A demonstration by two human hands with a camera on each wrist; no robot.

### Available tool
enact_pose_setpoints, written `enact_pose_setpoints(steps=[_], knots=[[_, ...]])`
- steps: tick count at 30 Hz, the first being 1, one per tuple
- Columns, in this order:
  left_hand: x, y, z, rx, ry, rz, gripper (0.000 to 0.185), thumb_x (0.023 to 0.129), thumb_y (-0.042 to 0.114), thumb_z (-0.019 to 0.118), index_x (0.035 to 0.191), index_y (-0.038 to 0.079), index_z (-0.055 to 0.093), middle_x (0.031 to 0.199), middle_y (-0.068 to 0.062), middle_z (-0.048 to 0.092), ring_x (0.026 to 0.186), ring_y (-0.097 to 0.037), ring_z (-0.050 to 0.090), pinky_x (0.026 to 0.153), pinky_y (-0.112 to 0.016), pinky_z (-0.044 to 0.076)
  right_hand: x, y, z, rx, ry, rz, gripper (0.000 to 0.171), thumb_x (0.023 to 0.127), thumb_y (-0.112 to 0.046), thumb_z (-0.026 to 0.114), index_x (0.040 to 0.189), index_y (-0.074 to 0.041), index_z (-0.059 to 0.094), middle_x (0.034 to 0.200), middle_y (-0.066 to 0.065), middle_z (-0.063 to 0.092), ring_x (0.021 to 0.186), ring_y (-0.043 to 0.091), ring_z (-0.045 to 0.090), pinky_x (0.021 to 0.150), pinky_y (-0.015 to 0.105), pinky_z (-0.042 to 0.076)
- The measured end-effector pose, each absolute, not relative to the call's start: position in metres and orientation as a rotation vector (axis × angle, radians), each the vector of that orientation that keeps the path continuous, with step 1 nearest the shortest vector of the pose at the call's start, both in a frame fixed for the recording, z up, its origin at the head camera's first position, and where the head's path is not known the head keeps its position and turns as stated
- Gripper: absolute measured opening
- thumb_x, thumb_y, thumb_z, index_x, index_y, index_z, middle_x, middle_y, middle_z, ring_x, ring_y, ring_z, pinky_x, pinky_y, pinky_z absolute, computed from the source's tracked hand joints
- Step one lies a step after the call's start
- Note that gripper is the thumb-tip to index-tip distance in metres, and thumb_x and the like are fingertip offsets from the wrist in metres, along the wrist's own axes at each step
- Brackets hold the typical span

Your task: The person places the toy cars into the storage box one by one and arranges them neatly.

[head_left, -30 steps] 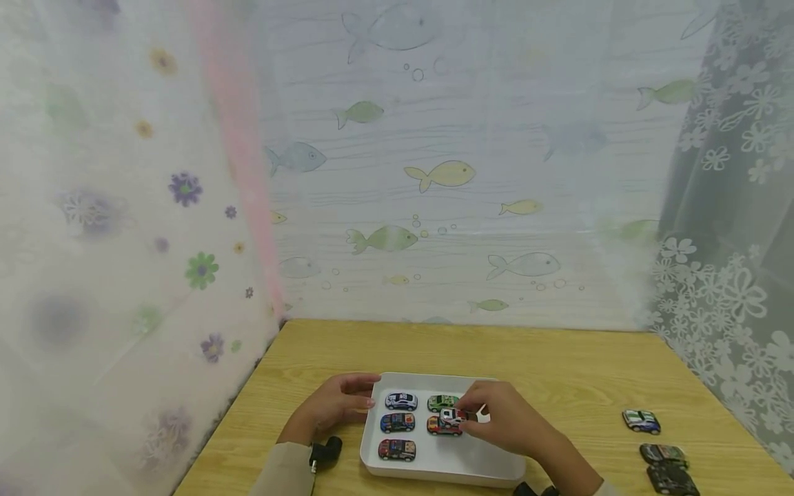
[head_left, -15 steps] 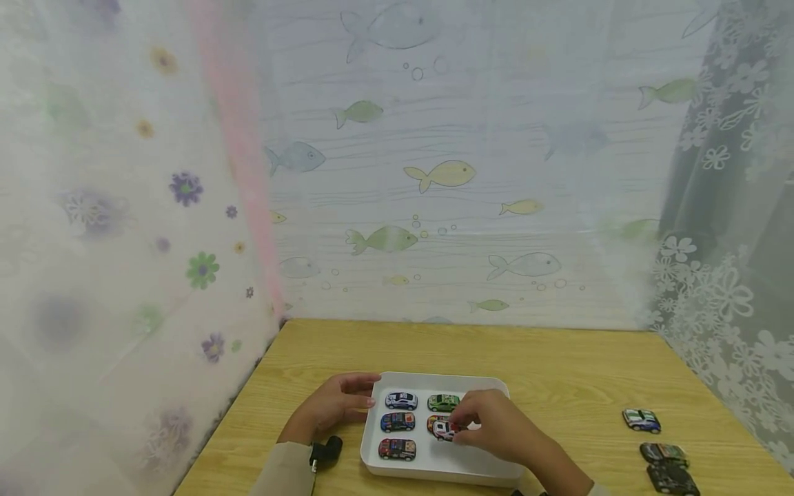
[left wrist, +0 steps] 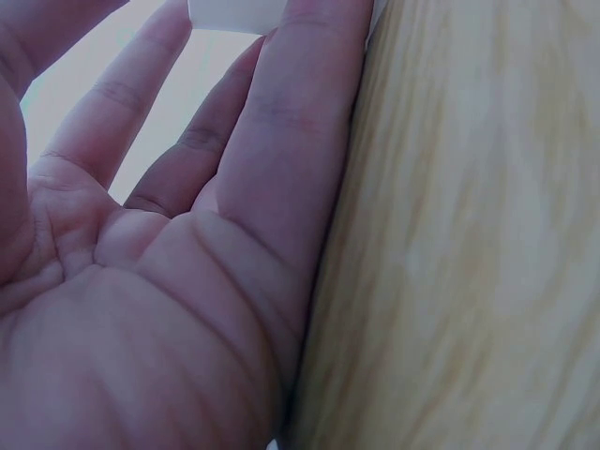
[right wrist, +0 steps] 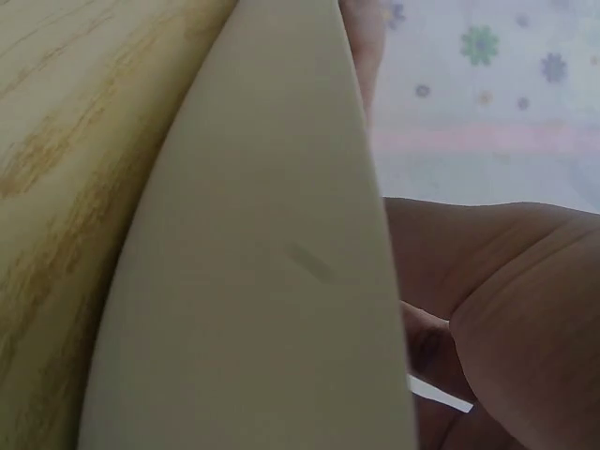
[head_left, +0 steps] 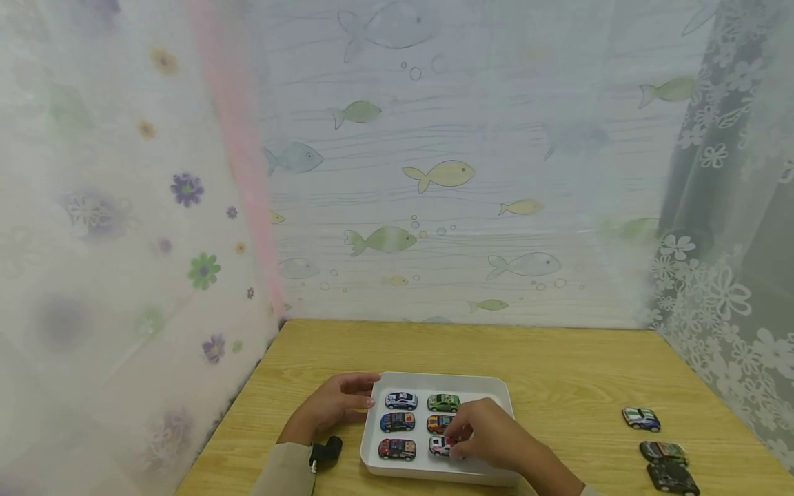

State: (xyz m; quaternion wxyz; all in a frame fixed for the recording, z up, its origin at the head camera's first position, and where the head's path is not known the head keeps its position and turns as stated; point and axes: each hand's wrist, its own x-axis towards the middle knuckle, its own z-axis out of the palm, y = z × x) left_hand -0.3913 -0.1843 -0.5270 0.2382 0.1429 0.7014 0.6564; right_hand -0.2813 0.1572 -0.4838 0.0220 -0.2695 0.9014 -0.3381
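Observation:
A white tray [head_left: 471, 471] lies on the wooden table with toy cars in two columns. On its left side are a white-and-blue car [head_left: 401, 401], a blue car [head_left: 397, 422] and a dark red car [head_left: 397, 450]. A green car [head_left: 443, 402] and a red-and-yellow car [head_left: 438, 424] form the right column. Below them, my right hand [head_left: 493, 434] pinches a white-and-red toy car [head_left: 439, 446] by its right end, low in the tray. My left hand [head_left: 335, 401] touches the tray's left wall with fairly straight fingers; the palm shows in the left wrist view.
Right of the tray, a white-and-green car [head_left: 642, 419], a dark car with coloured markings [head_left: 664, 453] and a black car [head_left: 673, 478] lie on the table [head_left: 558, 358]. Patterned curtains hang behind and at both sides.
My right hand has brought the white-and-red toy car down and toward me, from over the red-and-yellow car to the spot below it. The left hand stays at the tray wall.

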Motion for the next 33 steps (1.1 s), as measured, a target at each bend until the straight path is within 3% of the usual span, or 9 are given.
enact_pose_setpoints(steps=[33], knots=[[-0.3906,-0.1834,-0.5272,0.38,1.938,1.791,0.058,0.092,0.011,0.079,0.146,0.013,0.059,0.148,-0.016,0.057,0.125,-0.027,0.063,0.097,-0.046,0.061,-0.2801,0.152,-0.4895,-0.81,2.841,-1.005,0.015,0.074,-0.019,0.093,0.086,-0.02,0.084,0.083,-0.016,0.067,0.076,-0.001,0.057,0.065,0.019,0.05]])
